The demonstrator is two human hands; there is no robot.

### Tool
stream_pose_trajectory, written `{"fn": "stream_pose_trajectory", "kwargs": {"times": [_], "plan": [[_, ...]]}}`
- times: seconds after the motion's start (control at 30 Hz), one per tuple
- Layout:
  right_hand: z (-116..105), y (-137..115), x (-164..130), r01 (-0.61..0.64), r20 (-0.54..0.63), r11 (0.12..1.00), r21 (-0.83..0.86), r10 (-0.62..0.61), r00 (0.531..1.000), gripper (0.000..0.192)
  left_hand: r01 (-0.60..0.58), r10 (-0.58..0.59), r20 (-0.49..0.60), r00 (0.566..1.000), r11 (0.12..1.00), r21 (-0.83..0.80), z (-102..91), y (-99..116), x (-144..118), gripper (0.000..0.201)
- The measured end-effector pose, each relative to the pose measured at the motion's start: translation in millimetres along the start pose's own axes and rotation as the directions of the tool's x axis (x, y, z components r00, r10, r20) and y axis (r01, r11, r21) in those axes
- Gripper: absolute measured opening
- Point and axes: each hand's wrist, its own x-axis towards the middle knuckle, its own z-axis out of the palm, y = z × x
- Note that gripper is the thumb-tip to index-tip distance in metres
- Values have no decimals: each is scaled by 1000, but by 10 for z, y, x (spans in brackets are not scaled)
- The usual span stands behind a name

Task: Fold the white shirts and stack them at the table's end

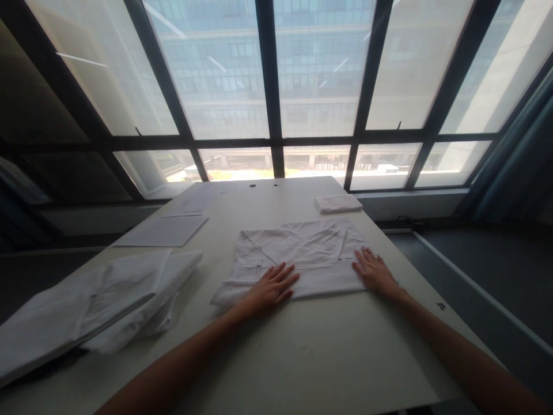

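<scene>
Palms down and open, the left hand (272, 286) rests on the near part of a partly folded white garment (298, 245), left of its middle, and the right hand (377, 274) on its right edge; neither grips it; the garment lies flat on a white tabletop (337, 351), its near side folded over; to the left sits a pile (108, 294) of white fabric, papers (164, 231) just beyond; a small folded cloth (338, 203) lies by the tabletop's right edge; windows (319, 69) rise behind, a blue curtain (522, 138) at right.
</scene>
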Motion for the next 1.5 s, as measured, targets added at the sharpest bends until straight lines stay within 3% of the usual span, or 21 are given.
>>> {"fn": "stream_pose_trajectory", "kwargs": {"times": [0.2,0.3,0.4,0.53,0.6,0.8,0.97,1.07,1.17,1.3,1.4,1.5], "plan": [[-25,353,-28,-147,-32,987,-63,145,989,63,22,-22,9,1000,1000,-9,-66,-2,-213,55],[-62,292,-33,-161,-183,985,-70,146,972,60,43,-43,-3,999,999,-22,-159,-34,-325,55],[-97,62,-13,-52,-277,999,14,54,959,57,107,-107,-53,993,994,3,-253,-156,-443,52],[-75,-298,21,195,-193,971,140,-167,967,56,172,-171,-17,985,983,63,-272,-398,-595,54],[-39,-373,35,247,-120,956,158,-230,966,56,175,-175,-6,984,982,75,-239,-489,-653,57],[93,-201,23,252,7,960,126,-255,967,61,195,-196,-2,981,977,85,-172,-494,-751,58],[224,-109,-127,313,-52,942,123,-309,950,61,176,-177,8,984,982,74,-107,-381,-938,58],[254,-72,-132,324,-80,930,175,-315,946,60,201,-201,-12,979,979,15,-125,-443,-1020,62],[199,5,56,294,-152,926,236,-263,953,57,290,-297,-96,950,954,-82,-279,-688,-915,68],[-10,123,590,311,-296,908,281,-226,928,48,339,-357,-235,904,934,-114,-574,-1212,-458,72],[-182,148,1031,260,-266,928,268,-188,945,44,395,-410,-230,882,912,-112,-683,-1565,-34,62],[-272,120,1376,187,-171,962,201,-154,973,41,470,-479,-163,863,878,-92,-651,-1784,309,54]]}}
